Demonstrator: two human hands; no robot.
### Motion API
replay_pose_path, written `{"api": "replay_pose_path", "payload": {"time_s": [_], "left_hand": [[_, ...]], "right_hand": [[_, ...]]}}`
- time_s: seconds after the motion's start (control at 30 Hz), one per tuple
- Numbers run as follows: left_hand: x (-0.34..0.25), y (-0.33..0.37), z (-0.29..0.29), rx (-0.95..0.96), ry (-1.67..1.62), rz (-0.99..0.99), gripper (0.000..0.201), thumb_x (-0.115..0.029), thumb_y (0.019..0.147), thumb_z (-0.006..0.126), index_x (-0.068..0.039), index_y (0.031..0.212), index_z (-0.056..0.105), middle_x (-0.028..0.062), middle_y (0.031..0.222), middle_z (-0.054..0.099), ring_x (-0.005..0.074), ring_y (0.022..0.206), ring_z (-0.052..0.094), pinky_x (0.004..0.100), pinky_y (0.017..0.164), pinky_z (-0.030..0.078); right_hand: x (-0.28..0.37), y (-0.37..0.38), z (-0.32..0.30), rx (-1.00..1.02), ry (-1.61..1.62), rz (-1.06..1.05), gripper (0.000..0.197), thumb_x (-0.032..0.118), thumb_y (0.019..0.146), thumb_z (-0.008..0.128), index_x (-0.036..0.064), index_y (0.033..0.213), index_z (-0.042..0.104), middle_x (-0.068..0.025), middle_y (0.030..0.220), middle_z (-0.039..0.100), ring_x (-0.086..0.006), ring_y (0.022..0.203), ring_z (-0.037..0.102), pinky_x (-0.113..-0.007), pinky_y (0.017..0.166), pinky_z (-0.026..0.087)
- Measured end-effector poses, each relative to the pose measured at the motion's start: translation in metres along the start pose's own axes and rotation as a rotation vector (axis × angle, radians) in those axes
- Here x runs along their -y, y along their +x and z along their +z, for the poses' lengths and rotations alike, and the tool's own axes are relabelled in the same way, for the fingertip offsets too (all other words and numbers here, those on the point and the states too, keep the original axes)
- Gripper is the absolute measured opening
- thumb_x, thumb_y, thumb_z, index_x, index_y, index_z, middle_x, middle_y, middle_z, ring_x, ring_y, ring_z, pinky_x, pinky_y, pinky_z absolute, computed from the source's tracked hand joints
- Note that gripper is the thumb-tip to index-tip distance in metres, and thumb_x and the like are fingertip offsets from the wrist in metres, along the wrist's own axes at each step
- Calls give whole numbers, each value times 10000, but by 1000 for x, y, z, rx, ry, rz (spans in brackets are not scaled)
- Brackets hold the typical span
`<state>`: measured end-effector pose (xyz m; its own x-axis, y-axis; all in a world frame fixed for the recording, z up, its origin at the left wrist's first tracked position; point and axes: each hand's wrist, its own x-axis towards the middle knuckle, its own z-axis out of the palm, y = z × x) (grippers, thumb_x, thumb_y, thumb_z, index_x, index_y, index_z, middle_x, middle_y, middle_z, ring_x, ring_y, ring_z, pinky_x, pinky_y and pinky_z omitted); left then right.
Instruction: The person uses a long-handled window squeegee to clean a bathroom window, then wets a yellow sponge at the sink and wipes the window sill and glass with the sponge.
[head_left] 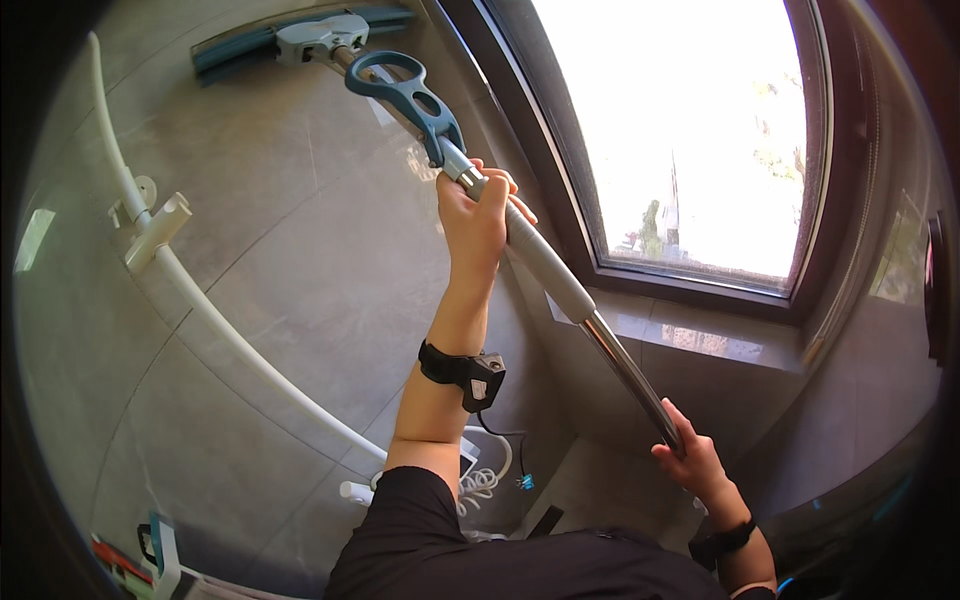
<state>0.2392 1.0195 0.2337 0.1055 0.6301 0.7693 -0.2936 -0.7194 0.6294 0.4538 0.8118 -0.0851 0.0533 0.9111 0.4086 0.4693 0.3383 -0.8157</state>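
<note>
We hold the mop (pixel 548 265) slantwise beside the window (pixel 700 130), its wide head (pixel 318 40) up at the grey tiled wall (pixel 290 270). Our left hand (pixel 474 222) wraps its fingers round the pole below the blue handle (pixel 410 100); our right hand (pixel 694 462) curls its fingers around the lower metal end.

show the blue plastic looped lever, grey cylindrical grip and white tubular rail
Blue plastic looped lever (pixel 407 97): head view, between its holes.
Grey cylindrical grip (pixel 550 266): head view, mid-sleeve.
White tubular rail (pixel 200 300): head view, middle stretch.

dark short-sleeved top (pixel 410 510); 2 black forearm straps (pixel 440 363), the left with boxy module (pixel 484 384), thin cable (pixel 505 433).
</note>
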Motion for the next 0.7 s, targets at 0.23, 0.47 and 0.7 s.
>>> {"api": "replay_pose_path", "payload": {"time_s": [0.23, 0.47, 0.7], "left_hand": [[52, -41, -19, 10, 5, -39, 399, -36, 882, 575, 18, 1198, 337, 114, 803, 599, 218, 487, 619, 350, 547, 569], [130, -158, -25, 8, 27, -270, 380, -35, 929, 612, -59, 1204, 351, 102, 909, 569, 180, 609, 636, 339, 590, 572], [192, -296, -19, -3, 157, -521, 331, -22, 907, 643, -62, 1129, 402, 71, 948, 569, 113, 769, 584, 290, 703, 537]], "right_hand": [[-62, 0, 28, 79, -39, 73, 439, 278, 911, 780, 101, 1255, 570, -118, 723, 631, -319, 643, 671, -360, 628, 539], [-138, -89, 51, 172, -47, 259, 306, 321, 921, 762, 84, 1015, 594, -145, 681, 600, -407, 656, 638, -432, 584, 506], [-191, -201, 37, 337, -115, 470, 312, 348, 913, 750, 90, 897, 575, -196, 706, 629, -461, 757, 639, -511, 624, 511]]}}
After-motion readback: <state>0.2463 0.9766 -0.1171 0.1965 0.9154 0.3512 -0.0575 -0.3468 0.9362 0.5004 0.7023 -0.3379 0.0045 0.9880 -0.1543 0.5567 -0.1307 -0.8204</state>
